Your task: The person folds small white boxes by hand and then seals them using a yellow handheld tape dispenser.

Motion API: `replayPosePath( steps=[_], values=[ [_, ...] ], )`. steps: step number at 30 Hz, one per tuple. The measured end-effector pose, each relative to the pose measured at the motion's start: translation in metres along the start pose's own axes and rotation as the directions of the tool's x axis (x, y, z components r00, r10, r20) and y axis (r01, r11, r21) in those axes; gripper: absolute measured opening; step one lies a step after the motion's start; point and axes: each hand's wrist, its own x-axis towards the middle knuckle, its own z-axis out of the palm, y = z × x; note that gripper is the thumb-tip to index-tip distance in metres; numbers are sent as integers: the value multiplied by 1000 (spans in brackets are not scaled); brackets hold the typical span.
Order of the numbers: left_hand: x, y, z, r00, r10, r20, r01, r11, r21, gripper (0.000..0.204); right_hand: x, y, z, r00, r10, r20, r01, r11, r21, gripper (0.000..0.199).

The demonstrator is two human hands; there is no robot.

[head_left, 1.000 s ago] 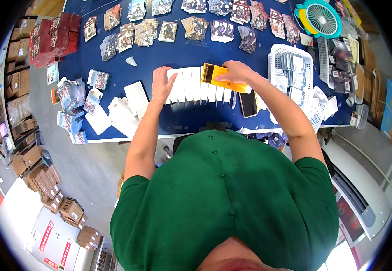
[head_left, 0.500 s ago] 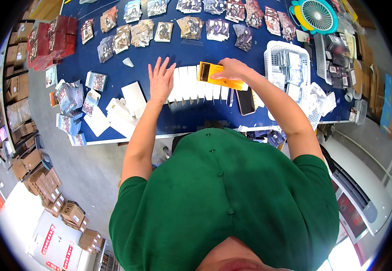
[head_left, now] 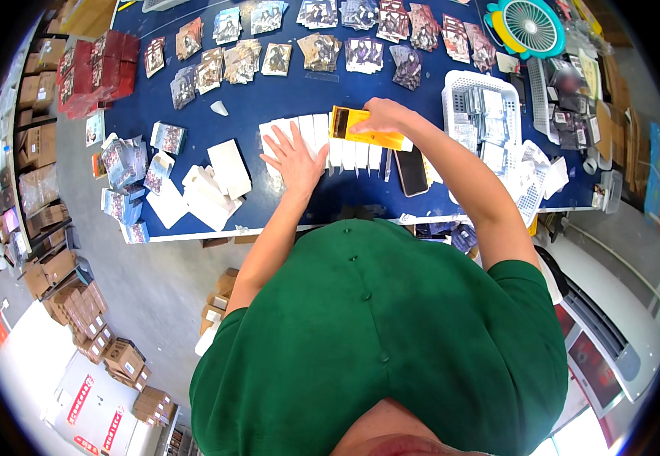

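A row of white cards [head_left: 345, 144] lies fanned side by side on the blue table [head_left: 284, 91]. My left hand [head_left: 293, 158] rests flat on the left part of that row, fingers spread. My right hand [head_left: 382, 115] presses on a yellow flat pack [head_left: 356, 125] that lies across the top of the row. A black phone [head_left: 411, 170] lies just right of the cards.
Stacks of picture cards [head_left: 322, 49] line the table's far side. White folded boxes [head_left: 208, 190] lie at the left, red boxes [head_left: 94, 72] at the far left. A white basket [head_left: 490, 114] and a teal fan [head_left: 529, 24] stand at the right. Cartons [head_left: 79, 304] crowd the floor.
My left hand has lifted and come back down lower on the left of the card row. My right hand stays on the yellow pack.
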Motion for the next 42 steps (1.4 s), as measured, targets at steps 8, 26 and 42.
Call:
replayPosePath(
  steps=[8, 26, 42],
  values=[
    [-2, -3, 12, 999, -4, -33, 5, 999, 49, 66, -2, -3, 2, 1000, -17, -19, 17, 1000, 5, 63],
    [-5, 16, 8, 997, 33, -65, -29, 998, 63, 106, 4, 2, -12, 997, -67, 46, 67, 998, -1, 81],
    [-7, 15, 15, 999, 36, -39, -28, 981, 192, 80, 11, 3, -10, 996, -61, 58, 64, 996, -60, 77]
  ],
)
